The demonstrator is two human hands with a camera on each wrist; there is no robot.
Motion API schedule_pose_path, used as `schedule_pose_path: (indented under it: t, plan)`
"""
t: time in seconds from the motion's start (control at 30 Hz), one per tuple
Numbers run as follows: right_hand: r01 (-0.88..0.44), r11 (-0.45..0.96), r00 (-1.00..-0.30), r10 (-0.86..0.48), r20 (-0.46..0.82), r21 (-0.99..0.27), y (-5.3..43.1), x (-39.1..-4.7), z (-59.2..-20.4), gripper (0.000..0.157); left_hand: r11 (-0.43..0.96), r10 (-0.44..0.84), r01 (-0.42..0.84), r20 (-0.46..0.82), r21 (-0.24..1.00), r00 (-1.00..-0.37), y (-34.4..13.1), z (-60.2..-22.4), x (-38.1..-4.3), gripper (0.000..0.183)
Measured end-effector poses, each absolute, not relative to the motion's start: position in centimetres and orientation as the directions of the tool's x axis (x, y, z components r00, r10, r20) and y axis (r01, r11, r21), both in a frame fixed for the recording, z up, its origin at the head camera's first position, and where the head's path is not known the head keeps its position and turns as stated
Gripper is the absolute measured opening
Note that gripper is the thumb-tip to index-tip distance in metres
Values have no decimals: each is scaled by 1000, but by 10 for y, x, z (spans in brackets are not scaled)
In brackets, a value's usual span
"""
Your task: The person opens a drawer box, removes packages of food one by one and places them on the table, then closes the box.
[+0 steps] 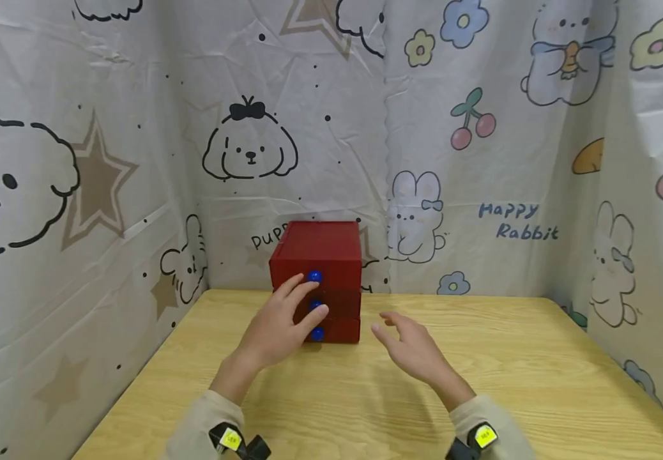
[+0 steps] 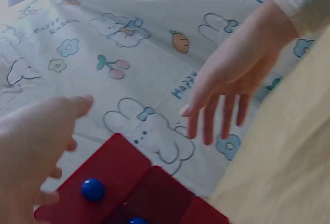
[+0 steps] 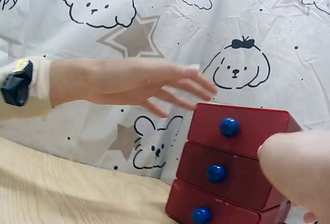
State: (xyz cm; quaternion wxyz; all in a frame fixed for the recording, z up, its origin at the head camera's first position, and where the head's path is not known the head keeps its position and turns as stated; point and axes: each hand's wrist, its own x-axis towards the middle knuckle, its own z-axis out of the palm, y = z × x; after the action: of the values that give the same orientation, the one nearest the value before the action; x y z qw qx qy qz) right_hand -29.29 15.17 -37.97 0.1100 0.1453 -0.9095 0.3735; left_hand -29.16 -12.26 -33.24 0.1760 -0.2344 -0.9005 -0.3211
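Observation:
A red box with three stacked drawers [image 1: 326, 241] stands at the back of the table, each drawer front bearing a round blue knob. My left hand [image 1: 274, 329] is before the box's left side, fingers spread and loosely bent near the top knob [image 1: 315, 276]. In the head view its thumb partly covers the middle knob [image 1: 315, 306]; the right wrist view shows a gap between this hand and the drawer fronts. The bottom knob [image 3: 201, 214] is low on the box. To the right of the box, my right hand [image 1: 414, 350] hovers above the table, fingers relaxed and holding nothing.
The light wood table [image 1: 354, 409] reaches back to a hanging white cloth [image 1: 320, 160] printed with puppies, rabbits and stars. This cloth also closes off the left and right sides. A dark strap device [image 3: 18, 84] sits on the left wrist.

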Motion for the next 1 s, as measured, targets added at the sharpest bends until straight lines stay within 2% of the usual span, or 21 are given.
schedule_pose_path:
  t: [0.13, 0.3, 0.43, 0.57, 0.67, 0.8, 1.0]
  plan:
    - [-305, 507, -952, -142, 271, -806, 139, -299, -379, 46, 549, 247, 612, 589, 569, -769, -134, -319, -314, 53]
    - [-198, 174, -972, -164, 170, -965, 120, -309, -374, 48, 495, 110, 644, 693, 584, -713, -145, -305, -346, 40]
    - [-97, -28, -963, -249, 101, -995, 107, -314, -370, 55, 441, -8, 548, 614, 710, -789, -149, -298, -366, 45]
    - [-13, -157, -945, -320, 63, -988, 95, -316, -367, 64, 324, -120, 401, 457, 857, -881, -152, -296, -388, 54]
    - [41, -226, -933, -357, 44, -973, 86, -318, -366, 68, 241, -171, 329, 374, 913, -912, -153, -297, -406, 55]
    - [103, -265, -926, -379, 5, -959, 73, -322, -368, 68, 146, -175, 257, 281, 955, -944, -157, -299, -423, 55]
    - [151, -284, -933, -358, -41, -947, 58, -333, -373, 67, 0, -78, 149, 149, 989, -986, -159, -301, -441, 60]
